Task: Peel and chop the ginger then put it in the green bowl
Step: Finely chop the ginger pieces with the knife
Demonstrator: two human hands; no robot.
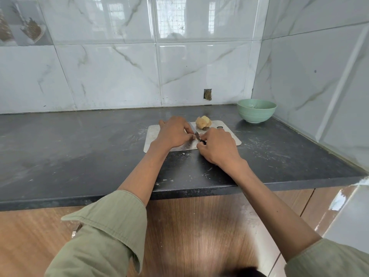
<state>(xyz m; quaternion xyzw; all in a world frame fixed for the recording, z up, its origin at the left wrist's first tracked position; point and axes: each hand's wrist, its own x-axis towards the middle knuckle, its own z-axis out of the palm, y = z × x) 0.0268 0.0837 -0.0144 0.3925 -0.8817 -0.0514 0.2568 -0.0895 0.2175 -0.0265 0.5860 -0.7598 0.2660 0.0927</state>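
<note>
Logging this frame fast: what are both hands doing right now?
Left hand: fingers curled on the cutting board, pinching something too small to identify.
Right hand: grips the knife.

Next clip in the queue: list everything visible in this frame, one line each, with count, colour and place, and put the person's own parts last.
ginger: one piece, pale yellow, far side of the board, not held
cutting board: one, silver metal, on the counter
knife: one, steel blade, between the hands over the board
green bowl: one, pale green, far right corner of the counter
counter: one, dark grey, scuffed
wall tiles: white marbled, behind and to the right
cabinet front: brown wood, below the counter
sleeves: two, olive green
left hand: one, on the board by the blade
right hand: one, grips the knife
</note>
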